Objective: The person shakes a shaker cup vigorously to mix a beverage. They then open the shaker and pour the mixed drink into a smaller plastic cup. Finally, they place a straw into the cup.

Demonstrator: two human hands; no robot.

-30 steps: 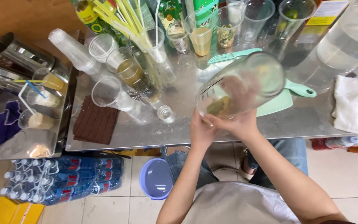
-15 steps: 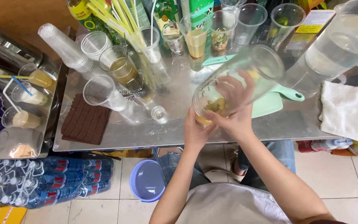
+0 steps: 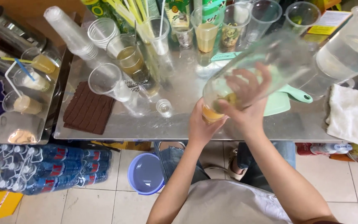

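Over the table [image 3: 154,124], jar [image 3: 253,70] steeper.

Bright even light, glare on steel table [image 3: 179,124] (motion-blurred jar [image 3: 262,70])

a large clear plastic jar [image 3: 266,66] lies tilted over the steel table's front edge, mouth pointing up and away, base low. yellowish pieces and amber liquid sit pooled in its lower end. its wall looks blurred.
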